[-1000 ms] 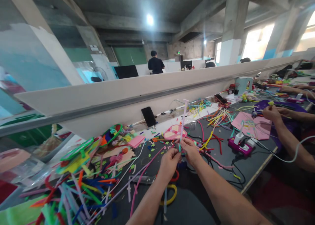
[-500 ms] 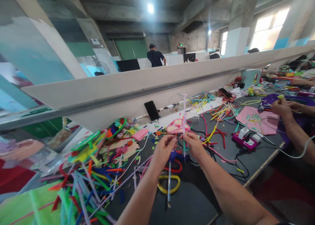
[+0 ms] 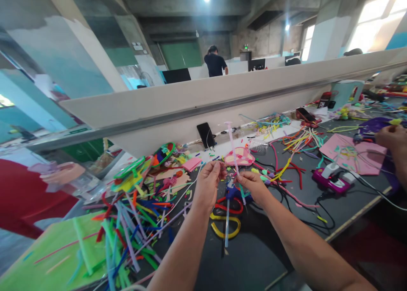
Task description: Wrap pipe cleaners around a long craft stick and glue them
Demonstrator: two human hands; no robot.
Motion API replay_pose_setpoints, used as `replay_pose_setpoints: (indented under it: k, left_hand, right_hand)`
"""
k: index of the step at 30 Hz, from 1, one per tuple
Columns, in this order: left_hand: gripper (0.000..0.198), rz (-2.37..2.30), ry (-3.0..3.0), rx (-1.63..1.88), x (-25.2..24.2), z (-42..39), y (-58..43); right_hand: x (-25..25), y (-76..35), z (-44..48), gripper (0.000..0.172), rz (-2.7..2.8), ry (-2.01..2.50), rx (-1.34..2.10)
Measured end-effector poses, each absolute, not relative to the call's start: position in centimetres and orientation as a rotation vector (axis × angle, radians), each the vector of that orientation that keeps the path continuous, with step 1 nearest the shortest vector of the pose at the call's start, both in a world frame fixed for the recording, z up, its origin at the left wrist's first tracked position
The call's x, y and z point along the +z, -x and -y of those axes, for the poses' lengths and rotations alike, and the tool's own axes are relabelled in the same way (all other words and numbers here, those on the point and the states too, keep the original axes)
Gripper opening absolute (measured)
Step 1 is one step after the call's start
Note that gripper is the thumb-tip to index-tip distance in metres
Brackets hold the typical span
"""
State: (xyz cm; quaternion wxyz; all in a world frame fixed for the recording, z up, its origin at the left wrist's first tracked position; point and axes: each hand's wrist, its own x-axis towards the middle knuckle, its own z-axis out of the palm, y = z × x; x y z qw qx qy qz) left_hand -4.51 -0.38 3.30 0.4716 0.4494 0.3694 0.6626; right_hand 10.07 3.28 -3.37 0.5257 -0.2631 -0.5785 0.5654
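Note:
My right hand point(image 3: 254, 187) pinches a pale pink fuzzy stem point(image 3: 232, 144) that rises above the fingers and leans left at the top. A small teal piece point(image 3: 242, 192) shows by the stem's lower part. To its left, my left hand point(image 3: 208, 185) has its thumb and fingers pressed together; what they hold is too small to make out. Below and between the hands lies a blue glue gun point(image 3: 233, 192) with a clear glue stick point(image 3: 227, 227) sticking out towards me. Scissors with a yellow handle loop point(image 3: 225, 235) and a red one lie under it on the dark table.
Heaped coloured fuzzy stems point(image 3: 127, 236) and a green sheet point(image 3: 47, 257) lie at the left. A phone point(image 3: 206, 135) leans on the white partition point(image 3: 152, 117). At right are a magenta power strip point(image 3: 332, 181) with cables, a pink sheet point(image 3: 359, 153) and a co-worker's hand point(image 3: 392, 136).
The view has turned left, so the surroundings sit further right. The pink stem has gone from upright to leaning left. My hands have moved slightly apart.

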Motion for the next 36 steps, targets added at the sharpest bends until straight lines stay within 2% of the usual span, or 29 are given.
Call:
replay_pose_setpoints:
  k: [18, 36]
  left_hand:
    - [0.02, -0.861, -1.077, 1.684, 3.1, 0.2, 5.0]
    - [0.02, -0.791, -1.077, 1.73, 3.3, 0.2, 5.6]
  right_hand:
    - [-3.0, -10.1, -2.8, 0.034, 1.442, 0.648, 1.356]
    - [-3.6, -10.2, -2.8, 0.028, 1.511, 0.66, 1.293]
